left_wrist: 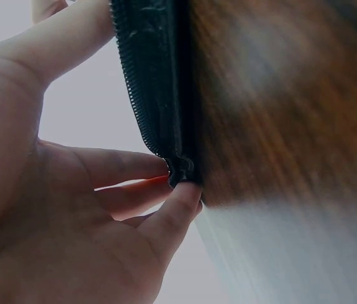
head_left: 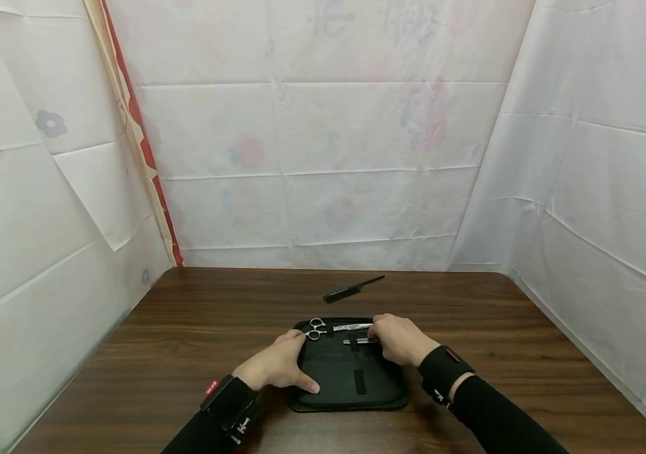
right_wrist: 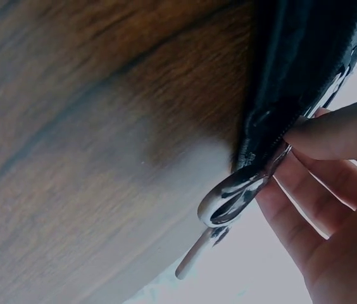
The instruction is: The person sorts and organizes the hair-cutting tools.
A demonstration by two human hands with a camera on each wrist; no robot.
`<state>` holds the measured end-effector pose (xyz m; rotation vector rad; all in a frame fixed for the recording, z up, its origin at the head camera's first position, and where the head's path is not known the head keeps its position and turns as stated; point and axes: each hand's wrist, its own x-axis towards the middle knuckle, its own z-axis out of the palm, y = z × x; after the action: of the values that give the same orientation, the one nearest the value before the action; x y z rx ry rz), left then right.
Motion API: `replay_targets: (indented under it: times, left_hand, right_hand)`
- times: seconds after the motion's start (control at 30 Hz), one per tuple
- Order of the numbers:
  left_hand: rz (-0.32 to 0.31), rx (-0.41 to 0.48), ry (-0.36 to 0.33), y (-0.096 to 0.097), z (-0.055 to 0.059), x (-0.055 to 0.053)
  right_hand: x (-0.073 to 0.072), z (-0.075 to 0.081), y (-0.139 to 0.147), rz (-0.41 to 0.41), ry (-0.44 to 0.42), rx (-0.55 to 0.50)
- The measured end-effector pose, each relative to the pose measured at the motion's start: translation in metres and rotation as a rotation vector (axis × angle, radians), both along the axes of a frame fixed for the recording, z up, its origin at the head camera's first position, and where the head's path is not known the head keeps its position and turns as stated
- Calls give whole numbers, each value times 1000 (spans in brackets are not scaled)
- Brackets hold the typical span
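One pair, far scissors (head_left: 350, 327), seems seated under far strap (head_left: 330, 330) in black case (head_left: 328, 366), which lies open on wooden table (head_left: 209, 321). Work looks midway: near scissors (head_left: 365, 341) appear partly under middle strap (head_left: 354, 346); nearest strap (head_left: 360, 381) holds nothing; comb (head_left: 344, 293) lies outside, beyond case. Right hand (head_left: 400, 340): fingers narrow, pinching near scissors toward handle, rings jutting past case edge. Left hand (head_left: 279, 362): thumb and fingers spread wide, touching case along left side.
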<state>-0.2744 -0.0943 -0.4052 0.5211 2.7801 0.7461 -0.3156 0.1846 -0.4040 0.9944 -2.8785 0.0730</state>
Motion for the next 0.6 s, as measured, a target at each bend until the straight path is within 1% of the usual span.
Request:
replay_targets:
  times: [0.17,0.33,0.6]
  left_hand:
    - [0,1,6,0,0,0]
    - [6,1,5,0,1,1]
    - [-4,-1,16,0,2,1]
  right_hand:
    - [-1,0,0,4,4,-1]
    - [-1,0,-2,28,18,-8]
    - [-1,1,-5,24,8,-4]
